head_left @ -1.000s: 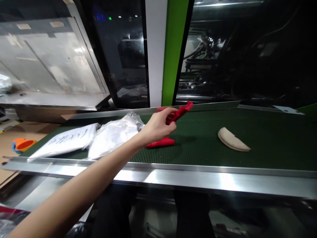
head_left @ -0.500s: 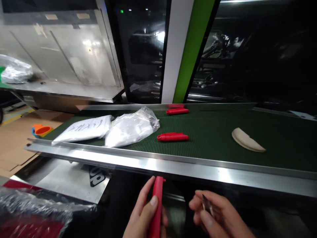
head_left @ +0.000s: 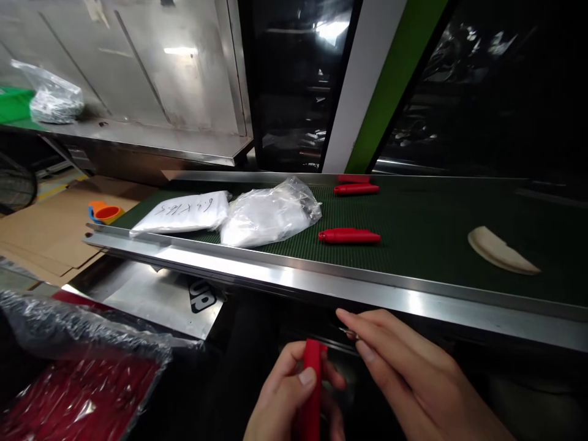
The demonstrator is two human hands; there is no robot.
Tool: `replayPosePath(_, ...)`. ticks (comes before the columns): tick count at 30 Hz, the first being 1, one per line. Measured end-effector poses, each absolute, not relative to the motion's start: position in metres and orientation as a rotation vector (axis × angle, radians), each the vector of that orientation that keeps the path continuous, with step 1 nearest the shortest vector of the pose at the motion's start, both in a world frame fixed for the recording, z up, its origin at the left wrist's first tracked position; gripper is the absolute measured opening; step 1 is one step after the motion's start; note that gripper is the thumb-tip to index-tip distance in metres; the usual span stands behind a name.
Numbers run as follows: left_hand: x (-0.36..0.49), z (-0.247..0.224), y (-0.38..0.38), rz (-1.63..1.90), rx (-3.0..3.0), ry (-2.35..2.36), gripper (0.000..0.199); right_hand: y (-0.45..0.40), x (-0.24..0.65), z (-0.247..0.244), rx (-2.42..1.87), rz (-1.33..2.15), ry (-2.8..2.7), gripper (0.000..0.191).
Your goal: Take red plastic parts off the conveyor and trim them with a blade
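Note:
My left hand (head_left: 285, 392) is closed around a long red plastic piece (head_left: 312, 386), held upright below the conveyor's near rail, with a small tab at its top right. Close by on the right, my right hand (head_left: 408, 367) pinches a small pointed metal blade (head_left: 348, 331) between thumb and fingers; its tip points left toward the red piece, without touching it. Most of the blade is hidden by the fingers. On the green belt beyond lie two similar red pieces, a nearer one (head_left: 350, 236) and a farther one (head_left: 356, 189).
A metal rail (head_left: 285, 275) edges the belt (head_left: 413, 214). On the belt lie a marked white packet (head_left: 188, 211), a clear bag (head_left: 271, 214) and a cream half-round piece (head_left: 500, 251). At lower left, a plastic-lined bin (head_left: 156, 361) holds red pieces. An orange tape dispenser (head_left: 108, 213) sits on cardboard.
My right hand has moved up and left, nearer the red piece, and the blade has turned to point left. The view has shifted, so the belt's contents appear higher and farther right.

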State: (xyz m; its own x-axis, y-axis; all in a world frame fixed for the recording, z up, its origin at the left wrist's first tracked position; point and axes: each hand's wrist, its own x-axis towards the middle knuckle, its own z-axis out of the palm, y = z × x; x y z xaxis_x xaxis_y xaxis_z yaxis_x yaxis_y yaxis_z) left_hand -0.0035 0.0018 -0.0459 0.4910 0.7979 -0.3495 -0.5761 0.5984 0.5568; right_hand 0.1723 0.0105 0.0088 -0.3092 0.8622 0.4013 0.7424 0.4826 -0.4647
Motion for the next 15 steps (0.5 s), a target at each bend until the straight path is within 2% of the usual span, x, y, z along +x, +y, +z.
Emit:
replayPosePath(6,-0.008,-0.040,-0.001,0.867,0.426,0.739,0.038,0.011,0.167,0.004,-1.191,0.229,-2.151,0.029)
replayPosePath(15,-0.011,-0.028,-0.004,0.824,0.414,0.759,0.036,0.002,0.167,0.000,-1.218,0.223,-2.166,0.038)
